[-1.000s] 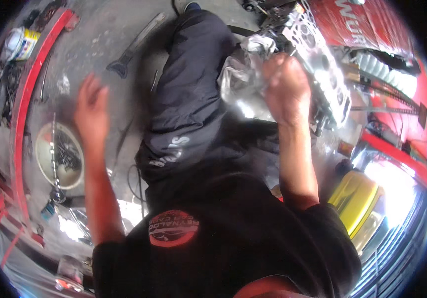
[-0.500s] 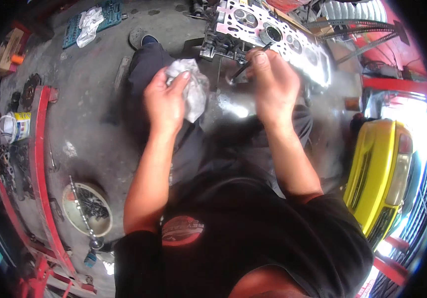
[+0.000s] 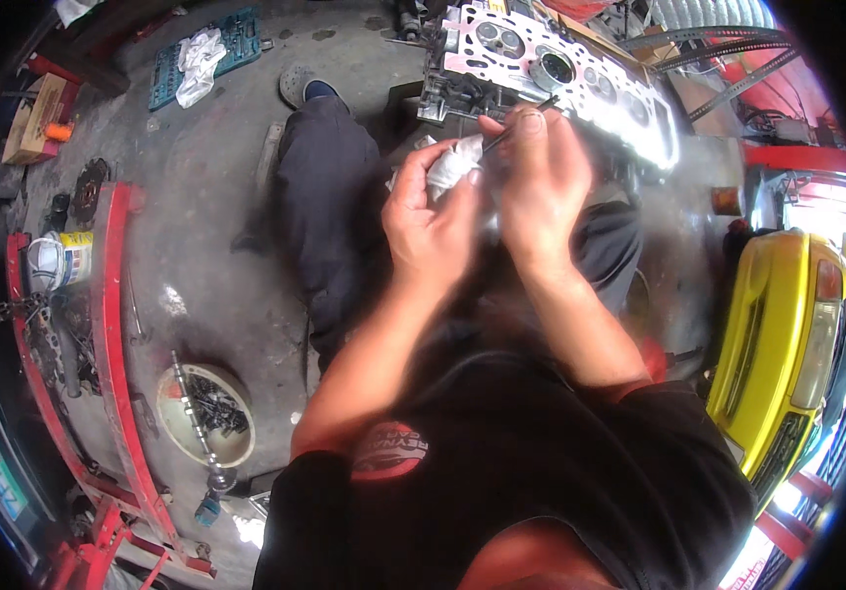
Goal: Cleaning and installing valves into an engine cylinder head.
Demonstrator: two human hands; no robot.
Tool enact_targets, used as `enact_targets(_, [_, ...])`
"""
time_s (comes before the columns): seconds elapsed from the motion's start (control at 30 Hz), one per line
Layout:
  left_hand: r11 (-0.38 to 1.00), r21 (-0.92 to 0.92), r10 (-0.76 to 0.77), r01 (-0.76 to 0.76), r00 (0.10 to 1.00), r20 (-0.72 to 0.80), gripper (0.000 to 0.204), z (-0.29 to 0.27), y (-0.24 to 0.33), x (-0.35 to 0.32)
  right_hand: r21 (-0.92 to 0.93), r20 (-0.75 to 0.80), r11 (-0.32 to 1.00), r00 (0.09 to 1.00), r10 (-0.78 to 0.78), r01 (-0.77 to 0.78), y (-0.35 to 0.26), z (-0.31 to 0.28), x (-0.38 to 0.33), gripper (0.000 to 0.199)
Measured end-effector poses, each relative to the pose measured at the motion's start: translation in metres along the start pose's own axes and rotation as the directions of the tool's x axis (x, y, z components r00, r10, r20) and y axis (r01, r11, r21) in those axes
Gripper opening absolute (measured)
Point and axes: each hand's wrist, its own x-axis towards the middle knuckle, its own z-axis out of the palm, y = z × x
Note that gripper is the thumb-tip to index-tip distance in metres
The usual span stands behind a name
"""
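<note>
My left hand [image 3: 428,221] is closed round a crumpled whitish rag [image 3: 455,165], which is folded over the lower end of an engine valve. The valve's dark stem [image 3: 507,135] slants up from the rag. My right hand [image 3: 544,182] pinches this stem between thumb and fingers, right beside the left hand. The rag hides the valve's head. Just beyond both hands lies a cylinder head [image 3: 629,128], its pale flat face turned up, with round chambers and valve seats showing.
At lower left, a camshaft [image 3: 195,413] lies across a round tub [image 3: 169,418] of dark metal parts. A red steel frame [image 3: 113,324] stands further left. A teal tool case [image 3: 164,87] with a white cloth is at far left. A yellow bumper [image 3: 759,324] fills the right side.
My left hand has brought the rag rightward onto the valve's head end. My right hand keeps its pinch on the stem. The whole view has shifted slightly.
</note>
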Motion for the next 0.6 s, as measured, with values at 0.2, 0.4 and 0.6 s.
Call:
enact_targets(0.2, [0.992,-0.041,-0.117,0.118,0.993,0.025,0.020,-0.005,0.001,0.003,0.173,0.006,0.985,1.000,0.004,-0.005,0.006,0.006,-0.004,0.021])
enact_targets(0.4, [0.855,-0.383,-0.346,0.349,0.935,0.078,0.013,-0.008,-0.013,0.018,0.166,0.132,0.982,0.989,0.072,-0.093,-0.002,-0.005,-0.011,0.019])
enact_targets(0.6, [0.791,-0.280,-0.568,0.543,0.823,-0.007,0.016,-0.016,-0.030,0.019,0.284,0.056,0.958,0.996,-0.069,0.050,0.006,-0.004,-0.005,0.016])
